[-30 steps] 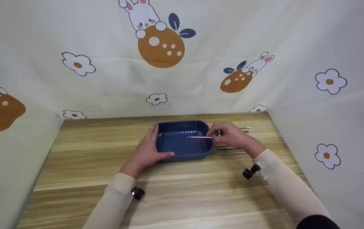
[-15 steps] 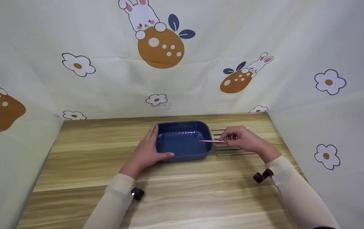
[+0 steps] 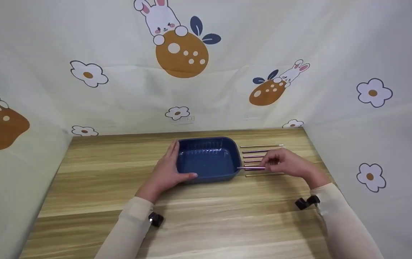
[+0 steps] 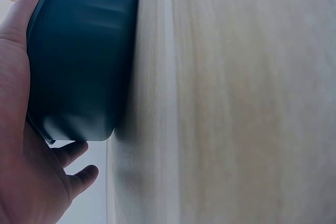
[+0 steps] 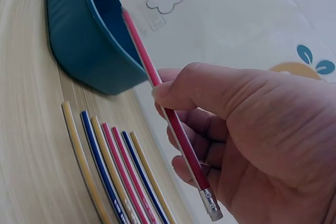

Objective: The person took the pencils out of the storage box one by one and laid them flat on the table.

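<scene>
A dark blue rectangular container stands on the table. My left hand holds its left end, the thumb along the near rim and the fingers at the far left side. In the left wrist view, the container's outer wall lies against the left hand. My right hand pinches a red pencil between thumb and fingers, just above the table right of the container. The pencil's eraser end points back toward the palm in the right wrist view. Below it, several pencils in yellow, blue and red lie in a row.
The wooden table ends at a patterned curtain at the back and sides. The row of pencils runs close beside the container's right end. A small black camera sits on the right wrist and another camera on the left.
My right hand has moved right and toward me, carrying the red pencil from over the container to above the row of pencils. The left hand and container have stayed put.
</scene>
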The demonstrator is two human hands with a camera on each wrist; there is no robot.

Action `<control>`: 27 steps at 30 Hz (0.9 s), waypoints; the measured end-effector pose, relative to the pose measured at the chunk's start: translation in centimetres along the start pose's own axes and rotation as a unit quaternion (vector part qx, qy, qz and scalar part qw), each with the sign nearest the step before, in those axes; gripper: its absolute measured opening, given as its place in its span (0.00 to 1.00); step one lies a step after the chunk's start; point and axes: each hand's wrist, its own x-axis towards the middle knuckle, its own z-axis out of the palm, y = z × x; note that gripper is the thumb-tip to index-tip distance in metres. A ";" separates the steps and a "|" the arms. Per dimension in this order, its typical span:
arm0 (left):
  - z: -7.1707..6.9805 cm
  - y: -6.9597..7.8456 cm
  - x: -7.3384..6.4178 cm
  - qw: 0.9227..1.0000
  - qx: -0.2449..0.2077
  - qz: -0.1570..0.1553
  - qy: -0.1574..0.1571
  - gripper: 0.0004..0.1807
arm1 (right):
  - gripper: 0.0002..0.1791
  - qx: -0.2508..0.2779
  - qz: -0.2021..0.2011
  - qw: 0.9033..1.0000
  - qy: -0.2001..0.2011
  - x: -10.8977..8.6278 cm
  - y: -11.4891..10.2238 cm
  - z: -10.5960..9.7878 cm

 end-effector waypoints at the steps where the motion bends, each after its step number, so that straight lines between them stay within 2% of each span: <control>1: 0.0 0.0 0.0 1.000 0.000 0.000 0.000 0.81 | 0.08 0.004 0.002 1.000 -0.003 -0.2 0.2 0.0; 10: -0.2 0.3 -0.3 1.000 -0.001 -0.006 -0.001 0.80 | 0.08 0.024 0.013 1.000 -0.013 -1.6 2.0 0.2; 16: -0.1 0.2 -0.2 1.000 -0.002 0.001 0.000 0.80 | 0.07 0.003 0.033 0.999 -0.004 -2.2 2.7 0.4; 27: -0.1 0.3 -0.1 1.000 0.000 -0.005 0.002 0.79 | 0.07 0.003 0.025 1.000 0.006 -2.6 4.2 1.0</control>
